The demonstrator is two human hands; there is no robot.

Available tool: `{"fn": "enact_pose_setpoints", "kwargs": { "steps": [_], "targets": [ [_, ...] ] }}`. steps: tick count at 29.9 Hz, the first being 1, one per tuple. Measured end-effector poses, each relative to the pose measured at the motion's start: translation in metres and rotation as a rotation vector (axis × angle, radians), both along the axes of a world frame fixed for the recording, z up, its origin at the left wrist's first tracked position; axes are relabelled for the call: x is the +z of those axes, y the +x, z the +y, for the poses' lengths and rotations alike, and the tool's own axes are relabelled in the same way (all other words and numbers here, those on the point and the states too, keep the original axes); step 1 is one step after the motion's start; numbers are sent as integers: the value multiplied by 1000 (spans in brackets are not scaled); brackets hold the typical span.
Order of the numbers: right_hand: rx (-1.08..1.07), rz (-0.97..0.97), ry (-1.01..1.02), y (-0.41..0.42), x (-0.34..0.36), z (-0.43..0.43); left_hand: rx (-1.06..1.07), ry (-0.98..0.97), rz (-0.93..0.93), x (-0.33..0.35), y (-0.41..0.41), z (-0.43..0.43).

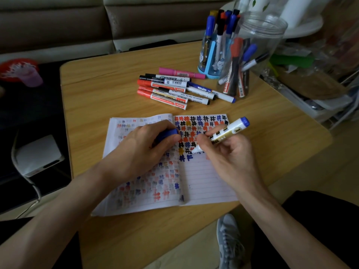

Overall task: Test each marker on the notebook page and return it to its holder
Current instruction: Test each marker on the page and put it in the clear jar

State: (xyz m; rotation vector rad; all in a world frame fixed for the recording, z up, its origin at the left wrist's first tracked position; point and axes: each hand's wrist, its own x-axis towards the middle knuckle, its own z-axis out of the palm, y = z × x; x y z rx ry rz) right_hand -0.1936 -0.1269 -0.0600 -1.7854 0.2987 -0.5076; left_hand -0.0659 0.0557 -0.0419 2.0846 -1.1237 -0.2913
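Grey shoe (229, 241): sitting lowest in view, below the table edge, its mesh upper and laces showing.
White box (38, 154): lying far left on a dark surface, smooth and rounded, with a cable trailing from it.
Table (97, 98): carrying everything else, a pale wood-grain top with rounded corners.
Left hand (139, 146): resting on the left page, fingers curling round a blue cap (168, 133) and gripping it.
Notebook (206, 183): lying open and flat on the table near the person; the ruled right page is filling with red, black, blue and orange "#" marks across its top, and the left page is showing fainter bleed-through marks.
Right hand (231, 154): pinching the marker (225, 132) between thumb and fingers, the other fingers curling under.
Marker: slanting up to the right, its tip touching the right page beside a blue mark; the barrel is white plastic with a blue end and a black and gold label too blurred to read.
Loose markers (171, 90): lying in a pile beyond the notebook, red, black and blue caps; "MARKER" is reading on the red ones, and a barcode is showing on one.
Pink marker (180, 73): lying just behind the pile.
Blue holder (208, 59): standing upright behind, holding capped markers, cartoon figures on its side.
Clear jar (252, 55): standing just right of the holder, see-through plastic, holding more markers.
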Motion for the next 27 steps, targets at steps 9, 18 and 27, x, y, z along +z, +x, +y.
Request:
{"fn": "enact_pose_setpoints", "kwargs": {
  "steps": [9,18,27],
  "targets": [
    [21,79,-67,-1,6,5,-9,-18,-12,4,-2,0],
    [19,-23,314,-5,25,-7,69,-126,15,9,2,-3],
    [83,-85,331,-6,26,-5,34,-229,91,15,-6,-17]
  ]
}}
